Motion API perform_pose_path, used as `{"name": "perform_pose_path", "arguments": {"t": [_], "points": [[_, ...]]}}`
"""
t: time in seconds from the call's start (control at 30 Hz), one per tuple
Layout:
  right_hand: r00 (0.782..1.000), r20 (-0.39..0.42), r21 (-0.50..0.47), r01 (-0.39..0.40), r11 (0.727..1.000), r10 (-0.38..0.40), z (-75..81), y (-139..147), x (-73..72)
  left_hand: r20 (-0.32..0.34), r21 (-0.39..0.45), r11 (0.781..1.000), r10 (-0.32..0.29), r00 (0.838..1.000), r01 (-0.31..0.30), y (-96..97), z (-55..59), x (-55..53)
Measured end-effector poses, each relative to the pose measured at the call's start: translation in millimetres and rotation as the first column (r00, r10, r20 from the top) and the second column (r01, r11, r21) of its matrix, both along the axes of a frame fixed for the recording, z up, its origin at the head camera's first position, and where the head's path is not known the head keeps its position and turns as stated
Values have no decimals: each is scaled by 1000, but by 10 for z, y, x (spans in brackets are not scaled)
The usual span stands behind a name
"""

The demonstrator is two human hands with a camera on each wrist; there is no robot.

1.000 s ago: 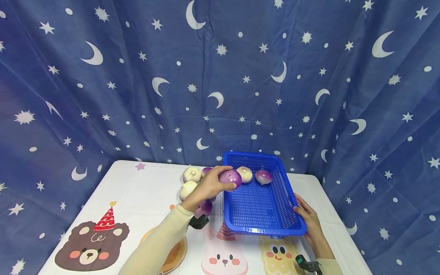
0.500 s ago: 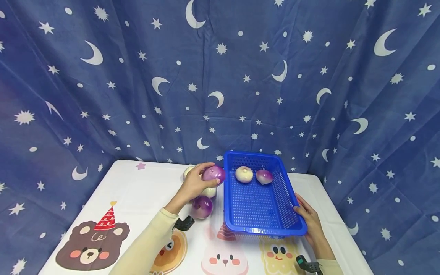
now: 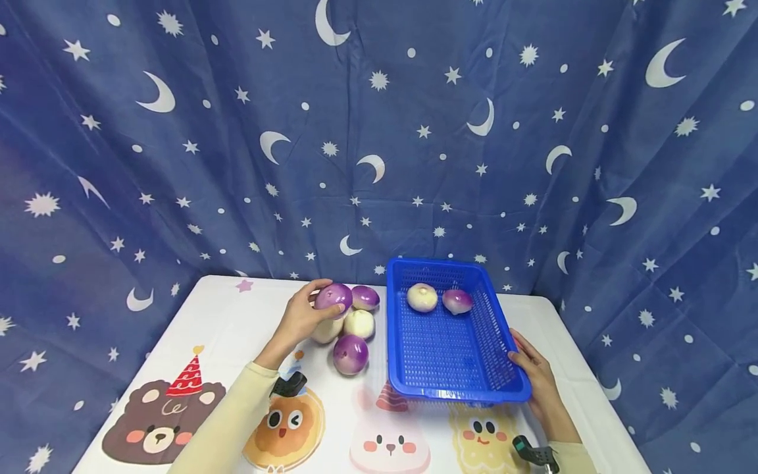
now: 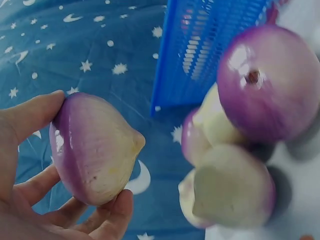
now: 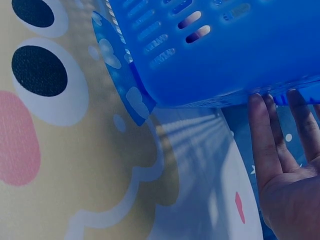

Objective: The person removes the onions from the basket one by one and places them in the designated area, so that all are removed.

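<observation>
My left hand (image 3: 299, 319) holds a purple-and-white onion (image 3: 333, 300) over the far left of a group of onions on the table. Thumb and fingertips wrap its sides, and its pale pointed end shows in the left wrist view. Several onions lie close together below and to the right, among them a purple one (image 3: 351, 355) in front, a pale one (image 3: 359, 324) and another purple one (image 3: 365, 297) behind. My right hand (image 3: 535, 375) grips the right side of a blue plastic basket (image 3: 456, 395), thumb over the rim, fingers outside. Inside lie a pale onion (image 3: 422, 297) and a purple-and-white onion (image 3: 458, 301).
A white tablecloth (image 3: 237, 329) printed with cartoon figures covers the table. Behind it hangs a dark blue curtain (image 3: 408, 191) with moons and stars, close to the basket's far end. The basket's left wall stands just right of the loose onions.
My left hand has carried the onion leftward from the basket's left rim to above the loose onions, uncovering several of them. The right hand and basket have stayed nearly still.
</observation>
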State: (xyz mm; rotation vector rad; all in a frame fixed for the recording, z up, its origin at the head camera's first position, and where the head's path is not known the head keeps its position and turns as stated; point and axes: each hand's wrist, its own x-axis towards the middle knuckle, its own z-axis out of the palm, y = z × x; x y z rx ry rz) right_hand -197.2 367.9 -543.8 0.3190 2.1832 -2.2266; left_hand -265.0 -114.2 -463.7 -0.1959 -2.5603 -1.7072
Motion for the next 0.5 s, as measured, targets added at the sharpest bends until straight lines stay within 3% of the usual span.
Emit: {"name": "perform_pose_path", "arguments": {"t": [0.27, 0.5], "points": [[999, 36, 21, 0, 1000, 0, 4, 13, -14, 55, -2, 998, 62, 997, -62, -254, -113, -79], [1000, 12, -6, 5, 1000, -5, 4, 24, 1, 37, -24, 994, 106, 994, -106, -378, -177, -214]]}}
